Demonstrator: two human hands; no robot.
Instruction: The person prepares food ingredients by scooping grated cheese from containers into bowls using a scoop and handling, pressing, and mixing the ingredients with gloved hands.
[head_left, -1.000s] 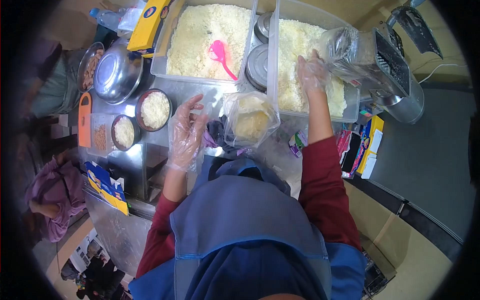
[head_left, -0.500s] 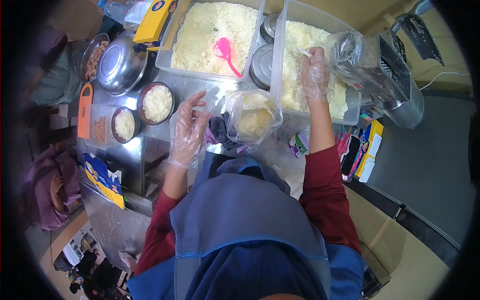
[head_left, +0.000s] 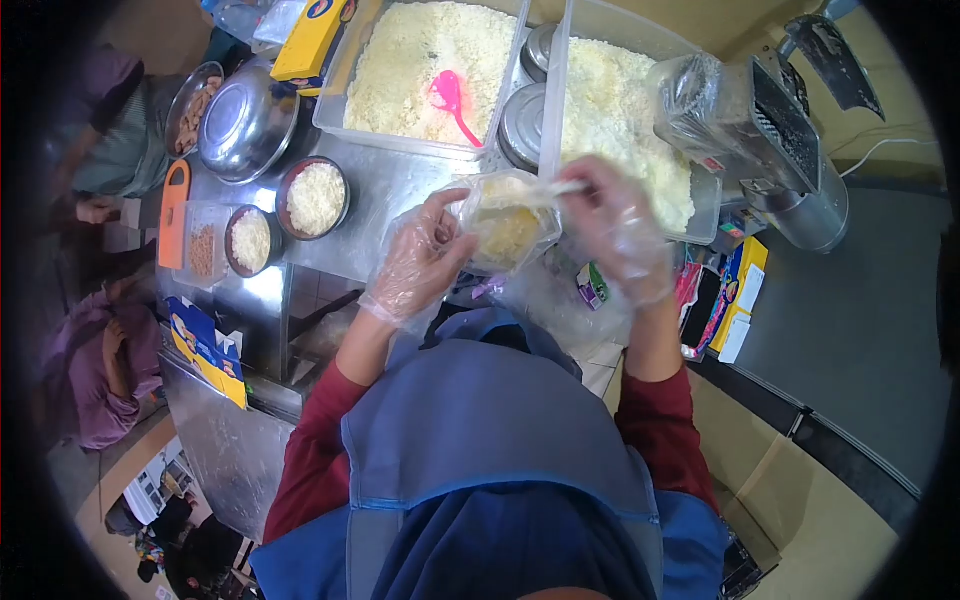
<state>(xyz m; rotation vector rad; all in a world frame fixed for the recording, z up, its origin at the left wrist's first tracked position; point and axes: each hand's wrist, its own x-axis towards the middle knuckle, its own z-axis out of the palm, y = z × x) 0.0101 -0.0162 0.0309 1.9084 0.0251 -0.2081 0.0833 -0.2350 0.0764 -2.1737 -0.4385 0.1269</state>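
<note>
In a clear plastic glove, my left hand [head_left: 425, 255] grips the near-left side of a clear plastic bag [head_left: 515, 240] with pale yellowish contents. My right hand [head_left: 620, 225], gloved too and blurred by motion, is closed at the bag's right upper edge. From its fingers a thin whitish utensil [head_left: 566, 188] points left over the bag's mouth; its exact kind is unclear. Behind that hand stands a clear plastic bin [head_left: 705, 215] of pale grated crumbs [head_left: 620, 110]. A second clear bin [head_left: 405, 147] holds similar crumbs and a pink spoon [head_left: 452, 105].
Two dark bowls of white crumbs [head_left: 316, 200] [head_left: 250, 242] stand left, near an upturned metal bowl [head_left: 248, 125] and an orange-handled tool [head_left: 174, 215]. Round metal tins [head_left: 523, 125] sit between the bins. A metal machine [head_left: 760, 140] stands right. Other people [head_left: 105, 370] are at far left.
My right hand has come out of the right bin, down and toward the bag, with the whitish utensil. My left hand has moved right and taken hold of the bag.
</note>
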